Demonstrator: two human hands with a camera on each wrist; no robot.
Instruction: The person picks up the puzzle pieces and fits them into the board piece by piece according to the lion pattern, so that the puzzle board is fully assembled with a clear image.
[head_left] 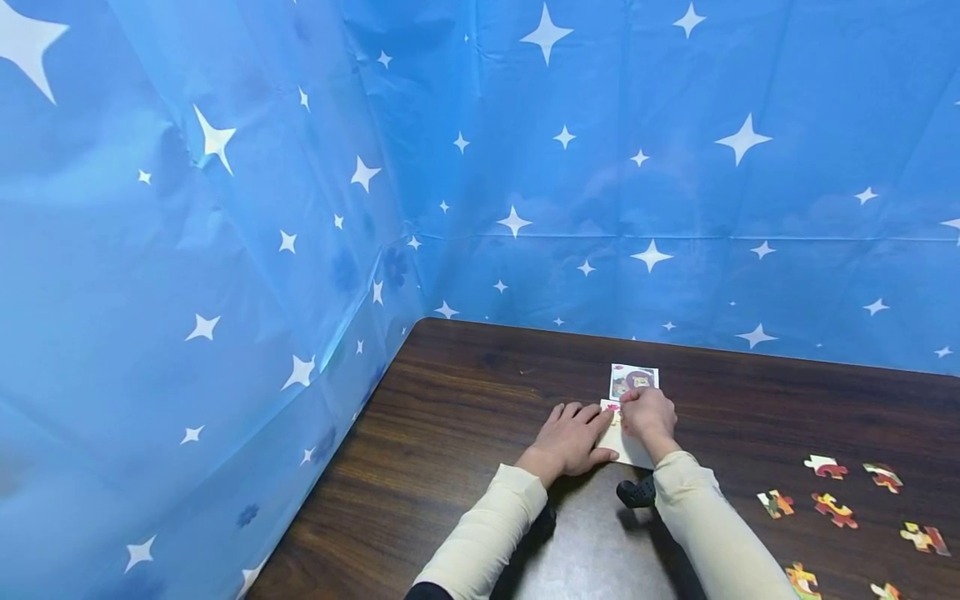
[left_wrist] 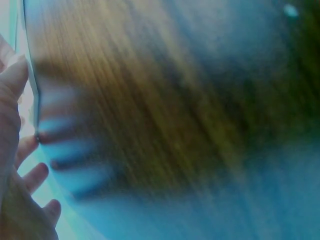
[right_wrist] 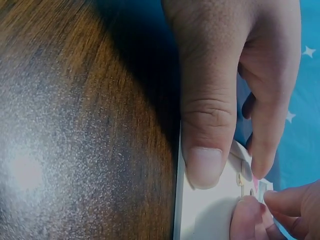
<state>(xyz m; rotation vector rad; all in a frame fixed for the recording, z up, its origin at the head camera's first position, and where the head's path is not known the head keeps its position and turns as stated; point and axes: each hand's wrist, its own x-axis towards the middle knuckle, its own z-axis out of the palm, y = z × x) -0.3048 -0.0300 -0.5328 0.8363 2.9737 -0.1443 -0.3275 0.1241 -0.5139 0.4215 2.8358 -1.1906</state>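
Observation:
A white puzzle board (head_left: 632,452) lies on the table in front of the person, with small coloured puzzle parts at its far end. My left hand (head_left: 572,440) rests at its left edge, fingers spread and fairly straight. Over the board's far right part, my right hand (head_left: 649,417) pinches a puzzle piece (right_wrist: 242,154) between thumb and forefinger, low over the board; the hand hides most of the piece. A picture card (head_left: 634,374) lies just beyond the board. In the left wrist view, the left hand's fingers (left_wrist: 35,177) show at the left edge.
Several loose puzzle pieces (head_left: 834,510) are scattered on the dark wooden table (head_left: 450,400) to the right. A blue curtain (head_left: 585,183) with white stars stands behind the table and along its left side. A black wrist device (head_left: 636,493) sits under the right wrist.

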